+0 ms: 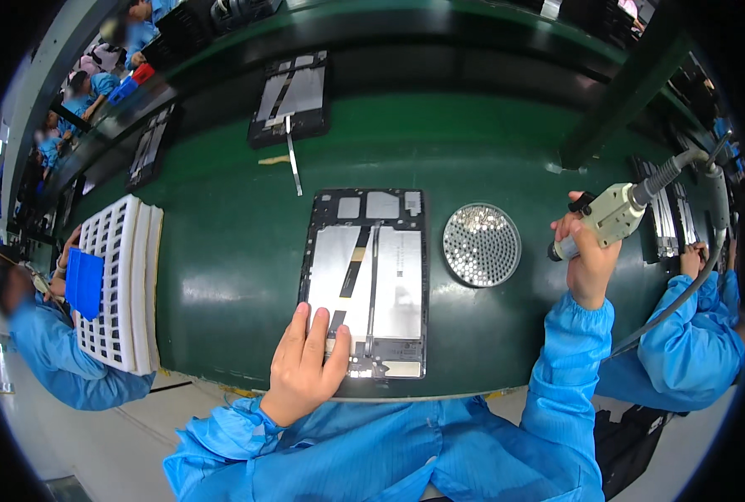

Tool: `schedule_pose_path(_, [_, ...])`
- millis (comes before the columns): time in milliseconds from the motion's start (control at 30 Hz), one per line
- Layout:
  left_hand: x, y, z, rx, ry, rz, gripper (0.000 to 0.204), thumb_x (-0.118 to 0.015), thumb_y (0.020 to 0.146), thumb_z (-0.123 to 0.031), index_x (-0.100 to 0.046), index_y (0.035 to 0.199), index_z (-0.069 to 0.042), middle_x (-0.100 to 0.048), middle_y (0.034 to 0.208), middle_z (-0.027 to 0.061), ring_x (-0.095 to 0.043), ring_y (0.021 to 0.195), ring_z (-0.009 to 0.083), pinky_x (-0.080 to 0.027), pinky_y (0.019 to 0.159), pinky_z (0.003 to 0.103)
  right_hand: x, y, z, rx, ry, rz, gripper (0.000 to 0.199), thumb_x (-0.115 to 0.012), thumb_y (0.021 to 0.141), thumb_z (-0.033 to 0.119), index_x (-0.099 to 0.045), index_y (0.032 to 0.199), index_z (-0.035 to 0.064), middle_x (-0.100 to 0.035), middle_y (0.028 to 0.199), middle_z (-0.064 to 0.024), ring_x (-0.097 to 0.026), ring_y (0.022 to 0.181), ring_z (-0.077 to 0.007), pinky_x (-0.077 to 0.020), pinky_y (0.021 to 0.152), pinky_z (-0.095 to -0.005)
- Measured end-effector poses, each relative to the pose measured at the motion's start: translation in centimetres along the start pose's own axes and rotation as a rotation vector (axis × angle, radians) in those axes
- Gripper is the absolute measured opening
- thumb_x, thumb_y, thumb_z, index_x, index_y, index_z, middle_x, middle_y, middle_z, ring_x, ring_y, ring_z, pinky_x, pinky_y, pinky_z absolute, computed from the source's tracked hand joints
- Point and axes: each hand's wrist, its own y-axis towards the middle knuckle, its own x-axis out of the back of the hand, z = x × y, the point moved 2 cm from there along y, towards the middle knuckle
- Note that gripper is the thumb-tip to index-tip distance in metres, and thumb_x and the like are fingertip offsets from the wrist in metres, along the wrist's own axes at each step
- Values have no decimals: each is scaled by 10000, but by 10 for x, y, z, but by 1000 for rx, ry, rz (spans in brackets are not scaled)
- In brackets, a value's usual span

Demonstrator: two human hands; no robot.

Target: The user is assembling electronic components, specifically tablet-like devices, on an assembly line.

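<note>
An opened tablet [401,276], its silvery battery, dark ribbon cables and black frame exposed, lies in front of me on the green workbench. On its lower left part rests my left hand [308,364], fingers stretched out over the battery and edge. To the right, my right hand [588,255] is wrapped round a pale electric screwdriver [615,219], held tilted above the bench with its cable running off to the right. The screwdriver tip points left, apart from the tablet. Between tablet and screwdriver sits a round dish [482,245] with a perforated, shiny surface.
Another opened tablet [293,96] with a loose silver strip [294,163] lies at the back. White stacked trays [125,284] with a blue box [84,284] stand at the left edge. A green post [627,92] rises at the back right. Co-workers in blue sit on both sides.
</note>
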Motion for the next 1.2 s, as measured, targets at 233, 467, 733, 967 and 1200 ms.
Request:
schedule_pose_path(233, [17, 41, 41, -28, -531, 252, 490, -752, 653, -328, -635, 995, 2, -631, 996, 201, -645, 905, 356, -544, 763, 431, 10, -4, -5, 10, 14, -44, 401, -586, 754, 50, -512, 1132, -61, -562, 807, -62, -555, 659, -150, -511, 700, -340])
schedule_pose_path(467, [-139, 95, 251, 773, -892, 74, 184, -514, 895, -187, -529, 853, -8, -644, 997, 177, -630, 878, 271, -483, 771, 377, 7, -8, -8, 16, 4, -5, 423, -640, 782, 90, -510, 1152, -68, -558, 770, -66, -546, 654, -156, -503, 705, -344])
schedule_pose_path(733, [-106, 152, 217, 568, -1087, -153, 110, -535, 871, -129, -545, 906, -26, -606, 1174, 176, -574, 1110, 298, -439, 955, 360, -3, 0, -7, 47, -57, -30, 501, -664, 811, 214, -504, 1201, -58, -593, 835, -115, -579, 748, -204, -491, 737, -355])
schedule_pose_path(967, [-21, 45, 34, -306, -718, 311, 450, -750, 669, -321, -613, 995, -42, -554, 1174, 204, -530, 1137, 410, -430, 942, 552, -12, 7, -7, -35, -51, -19, 480, -627, 823, 174, -489, 1212, -71, -628, 843, -148, -612, 778, -244, -490, 746, -369])
schedule_pose_path(1200, [-54, 40, 35, -204, -606, 324, 560, -769, 634, -228, -595, 1124, -21, -499, 1259, 231, -437, 1226, 460, -426, 962, 538, -18, -3, -3, 21, -24, 39, 521, -582, 851, 267, -446, 1251, -37, -540, 789, -98, -536, 773, -225, -443, 819, -424])
